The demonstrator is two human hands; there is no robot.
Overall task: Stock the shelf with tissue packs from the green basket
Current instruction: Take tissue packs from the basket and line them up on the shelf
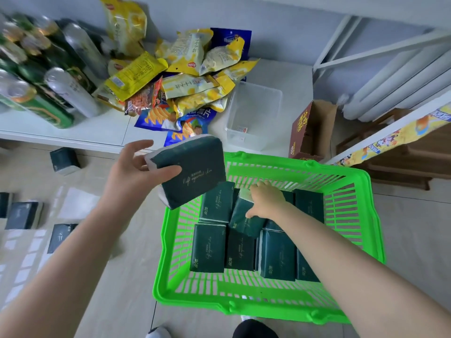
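Above the far left corner of the green basket [244, 306], the left hand [131, 172] grips a tissue pack [195, 164], thumb across its dark green film face, fingers spread behind the white end. The forearm extends forward. Inside the basket, the right hand [267, 202] reaches down, fingers curled over a tilted pack [244, 222]. Other rectangular packs [208, 250] lie flat on the slotted plastic floor.

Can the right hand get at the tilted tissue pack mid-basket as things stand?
Probably yes: the right hand grips the tilted pack. The green basket is open on top, and the left hand holds a second pack off to the left.
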